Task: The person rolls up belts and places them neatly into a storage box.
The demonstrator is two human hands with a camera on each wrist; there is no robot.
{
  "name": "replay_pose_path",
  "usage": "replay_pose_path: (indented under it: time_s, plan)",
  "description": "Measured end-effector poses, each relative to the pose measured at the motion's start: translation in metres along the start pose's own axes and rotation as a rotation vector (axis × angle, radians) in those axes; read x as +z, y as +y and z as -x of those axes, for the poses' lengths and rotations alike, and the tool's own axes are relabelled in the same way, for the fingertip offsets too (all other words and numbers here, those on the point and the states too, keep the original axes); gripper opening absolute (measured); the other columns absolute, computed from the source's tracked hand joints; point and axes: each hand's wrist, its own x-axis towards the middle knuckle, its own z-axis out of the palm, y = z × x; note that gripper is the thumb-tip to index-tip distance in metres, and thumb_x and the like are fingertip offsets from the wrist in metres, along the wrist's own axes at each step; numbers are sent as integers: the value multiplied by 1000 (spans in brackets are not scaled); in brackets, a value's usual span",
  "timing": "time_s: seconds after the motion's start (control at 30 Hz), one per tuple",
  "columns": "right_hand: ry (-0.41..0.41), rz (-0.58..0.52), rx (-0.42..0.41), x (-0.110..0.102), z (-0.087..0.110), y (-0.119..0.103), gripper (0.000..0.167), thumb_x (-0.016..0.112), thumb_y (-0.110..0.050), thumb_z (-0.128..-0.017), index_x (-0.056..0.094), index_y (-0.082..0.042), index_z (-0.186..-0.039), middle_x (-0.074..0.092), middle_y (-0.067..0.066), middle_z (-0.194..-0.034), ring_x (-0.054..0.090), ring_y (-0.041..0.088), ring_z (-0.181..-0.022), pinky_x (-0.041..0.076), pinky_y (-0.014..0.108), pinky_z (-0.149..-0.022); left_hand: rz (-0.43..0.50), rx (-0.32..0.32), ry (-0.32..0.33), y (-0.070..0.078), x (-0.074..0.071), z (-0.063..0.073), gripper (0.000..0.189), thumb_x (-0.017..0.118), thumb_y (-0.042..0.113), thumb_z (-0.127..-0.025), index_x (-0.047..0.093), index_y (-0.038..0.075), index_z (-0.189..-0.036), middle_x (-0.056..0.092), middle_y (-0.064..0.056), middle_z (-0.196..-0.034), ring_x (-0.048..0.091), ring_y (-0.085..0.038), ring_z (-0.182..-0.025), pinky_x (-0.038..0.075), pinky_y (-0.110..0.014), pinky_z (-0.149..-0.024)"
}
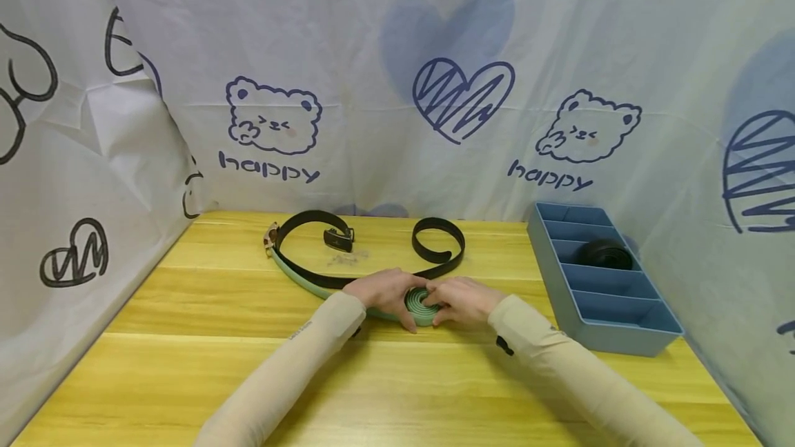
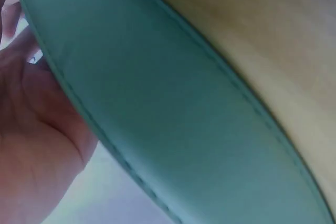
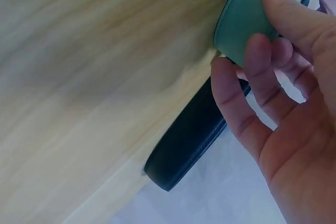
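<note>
A green belt (image 1: pixel 422 309) is wound into a spiral coil at one end, standing on its edge on the wooden table. Its unrolled length runs left to a metallic buckle (image 1: pixel 271 239). My left hand (image 1: pixel 386 294) curves round the coil's left side, thumb in front and fingers behind. In the left wrist view the green strap (image 2: pixel 157 93) passes close by the palm. From the right, my right hand (image 1: pixel 462 299) grips the coil; the right wrist view shows its thumb pressed on the green band (image 3: pixel 244 19) and the other fingers curled.
Behind the green belt lies a black belt (image 1: pixel 317 277), with a curled end on the right and a dark buckle (image 1: pixel 339 239) on the left. A blue-grey divided box (image 1: pixel 562 295) stands at the right, a rolled black belt (image 1: pixel 604 254) in one compartment. Printed cloth hangs around the table.
</note>
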Motion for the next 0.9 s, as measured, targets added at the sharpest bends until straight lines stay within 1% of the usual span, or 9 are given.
replay_pose_path:
  time_s: [0.07, 0.17, 0.27, 0.37, 0.47, 0.6, 0.73, 0.8, 0.9]
  plan:
    - [-6, 11, 19, 1, -1, 0, 28, 75, -29, -86, 72, -15, -110, 56, -7, -89, 45, 3, -71, 40, 20, -64, -15, -6, 13, 0, 0, -1, 81, 87, 46, -69, 54, 27, -140, 66, 8, -118, 61, -3, -92, 50, -23, -82]
    - [14, 13, 43, 2, -4, -3, 19, 75, -33, -86, 70, -17, -94, 51, -7, -83, 42, 4, -69, 37, 21, -61, -42, -6, 44, 2, 0, -2, 71, 87, 47, -68, 61, 27, -132, 68, 10, -109, 60, -3, -85, 50, -23, -78]
    - [59, 6, 58, 6, -7, -7, 24, 76, -39, -84, 63, -19, -79, 47, -6, -77, 38, 4, -65, 32, 20, -57, -61, -5, 73, 4, 1, -3, 63, 88, 48, -67, 66, 27, -122, 68, 13, -97, 59, -4, -77, 49, -22, -72]
    - [93, 1, 68, 9, -8, -9, 28, 77, -40, -83, 60, -20, -74, 46, -5, -75, 36, 4, -64, 29, 19, -56, -54, -11, 76, 4, 2, -3, 62, 88, 49, -67, 67, 27, -121, 67, 14, -94, 58, -4, -74, 48, -22, -69]
    - [102, -5, 64, 10, -7, -9, 26, 77, -36, -84, 61, -18, -74, 47, -4, -75, 36, 4, -63, 30, 19, -56, -25, -14, 63, 3, 3, -3, 68, 87, 50, -67, 65, 26, -126, 68, 13, -98, 59, -2, -76, 49, -21, -70]
    - [89, -1, 28, 8, -4, -7, 23, 76, -33, -85, 62, -16, -76, 47, -5, -78, 38, 5, -66, 33, 20, -59, 25, -12, 39, 1, 3, -1, 76, 88, 47, -68, 60, 23, -134, 69, 10, -106, 60, -2, -78, 49, -20, -72]
    - [55, -1, 14, 4, -1, -7, 17, 75, -31, -86, 70, -16, -91, 55, -4, -89, 47, 6, -73, 40, 22, -65, 42, -34, 9, 0, -1, 3, 81, 89, 43, -68, 56, 21, -140, 68, 6, -113, 59, -4, -81, 49, -22, -74]
    - [38, -2, 20, 2, -1, -8, 21, 75, -30, -85, 72, -16, -100, 59, -2, -95, 51, 7, -77, 44, 24, -68, 43, -40, 1, 0, -2, 4, 82, 89, 43, -69, 55, 22, -141, 68, 5, -115, 60, -4, -84, 49, -22, -75]
    - [21, -1, 34, 1, -3, -8, 24, 75, -29, -85, 72, -16, -105, 60, -3, -99, 54, 7, -80, 45, 24, -70, 30, -42, 8, 0, -2, 4, 82, 88, 44, -69, 55, 22, -140, 66, 3, -121, 61, -3, -91, 49, -22, -80]
